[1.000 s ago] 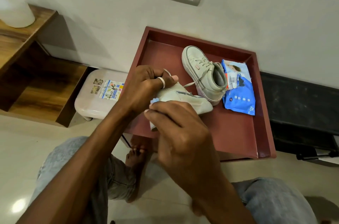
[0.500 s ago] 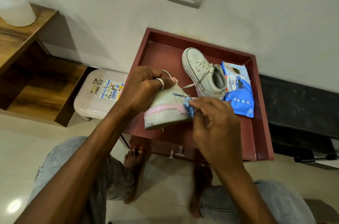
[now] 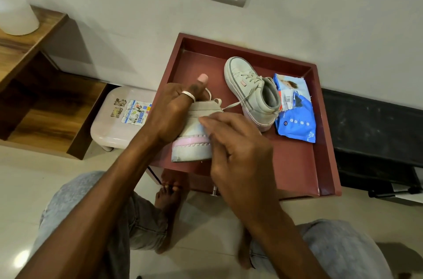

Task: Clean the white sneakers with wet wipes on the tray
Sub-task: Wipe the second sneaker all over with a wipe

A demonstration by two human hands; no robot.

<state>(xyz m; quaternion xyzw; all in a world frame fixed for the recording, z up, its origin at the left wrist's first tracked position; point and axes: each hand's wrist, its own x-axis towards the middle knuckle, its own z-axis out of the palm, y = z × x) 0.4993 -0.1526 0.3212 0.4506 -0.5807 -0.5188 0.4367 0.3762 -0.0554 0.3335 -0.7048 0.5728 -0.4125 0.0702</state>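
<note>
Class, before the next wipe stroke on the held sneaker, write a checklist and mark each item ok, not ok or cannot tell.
1. Left hand grips held sneaker: ok.
2. Right hand presses wipe against its side: ok.
3. Wipe wet enough: cannot tell.
4. Pack of wipes within reach on tray: ok.
5. Second sneaker waiting on tray: ok.
6. Held sneaker's sole rim clean: not ok, grey smudges.

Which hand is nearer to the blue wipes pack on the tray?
Right. The right hand holds a wipe against the held sneaker, left of the wipes pack; the left hand grips that sneaker farther left.
</note>
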